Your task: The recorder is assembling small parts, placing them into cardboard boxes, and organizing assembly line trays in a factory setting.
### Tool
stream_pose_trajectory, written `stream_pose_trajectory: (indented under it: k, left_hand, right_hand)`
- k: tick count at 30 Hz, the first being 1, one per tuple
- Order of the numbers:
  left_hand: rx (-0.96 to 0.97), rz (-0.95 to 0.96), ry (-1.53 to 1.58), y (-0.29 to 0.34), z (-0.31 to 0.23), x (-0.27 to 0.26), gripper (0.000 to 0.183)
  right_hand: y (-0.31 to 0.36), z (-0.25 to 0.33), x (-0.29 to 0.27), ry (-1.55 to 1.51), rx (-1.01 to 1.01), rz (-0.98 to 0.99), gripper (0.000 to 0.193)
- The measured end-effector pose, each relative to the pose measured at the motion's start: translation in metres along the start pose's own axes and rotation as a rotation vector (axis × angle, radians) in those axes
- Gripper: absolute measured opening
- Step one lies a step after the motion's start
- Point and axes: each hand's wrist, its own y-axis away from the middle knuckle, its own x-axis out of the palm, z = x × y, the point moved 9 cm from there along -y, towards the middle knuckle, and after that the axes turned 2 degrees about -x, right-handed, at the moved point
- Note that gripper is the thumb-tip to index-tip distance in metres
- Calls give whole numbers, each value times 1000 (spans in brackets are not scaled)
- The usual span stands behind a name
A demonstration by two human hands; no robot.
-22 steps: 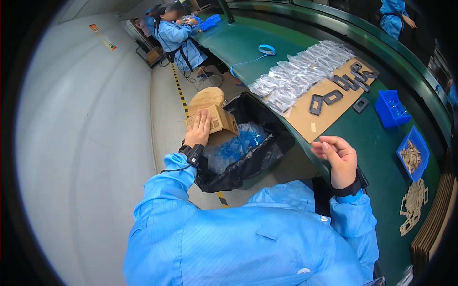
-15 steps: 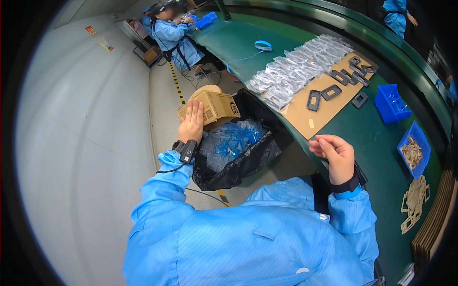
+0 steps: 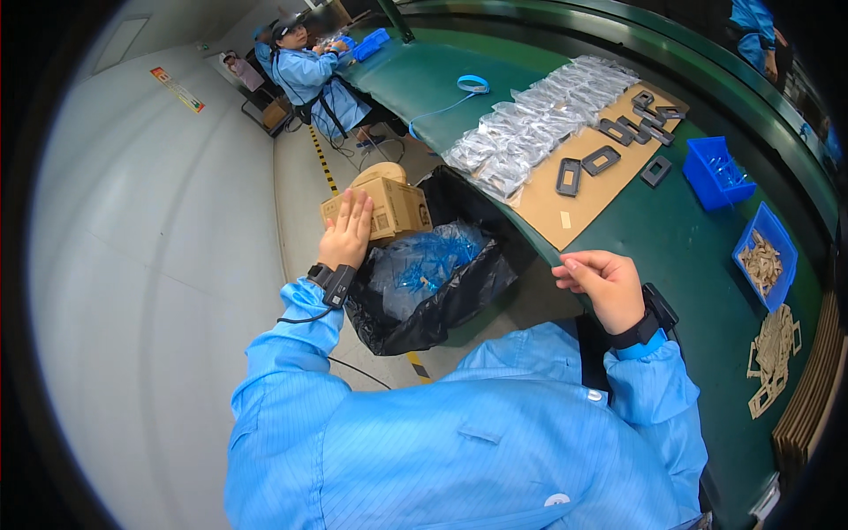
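Observation:
My left hand (image 3: 346, 235) is open, its fingers stretched out against or just in front of the near left side of a brown cardboard box (image 3: 405, 208). That box rests at the far end of a bin lined with a black plastic bag (image 3: 375, 320). Clear plastic with blue strips (image 3: 420, 265) fills the bin. Over the near edge of the green table, my right hand (image 3: 605, 287) has its thumb and fingers pinched together. Whatever they hold, if anything, is too small to make out. A brown cardboard sheet (image 3: 549, 225) lies just beyond it, bearing a small pale label (image 3: 565, 220).
Rows of clear plastic packets (image 3: 539, 119) and several black rectangular frames (image 3: 601, 160) lie on the sheet. Blue bins (image 3: 717, 177) stand to the right, above beige card frames (image 3: 774, 358) and stacked cardboard (image 3: 806, 380). A blue wrist strap (image 3: 473, 85) lies farther off. A person in blue (image 3: 309, 75) sits at the far left.
The cardboard box has turned and sits more level, and my left hand's fingers have spread a little. My right hand keeps its pinch. The whole view has shifted slightly.

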Motion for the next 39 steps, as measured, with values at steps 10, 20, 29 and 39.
stream_pose_trajectory:
  k: [10,20,29,39]
  left_hand:
    - [-192,-95,88,29,31,-3,72]
    - [-270,-322,107,31,55,-25,79]
    - [-397,-276,216,16,65,-19,76]
    - [-762,-353,687,41,97,-13,74]
  right_hand:
    - [1,-4,0,19,37,21,23]
    - [4,-10,-1,69,41,19,22]
    - [2,-7,-1,103,25,15,22]
    - [3,0,6,105,-5,28,22]
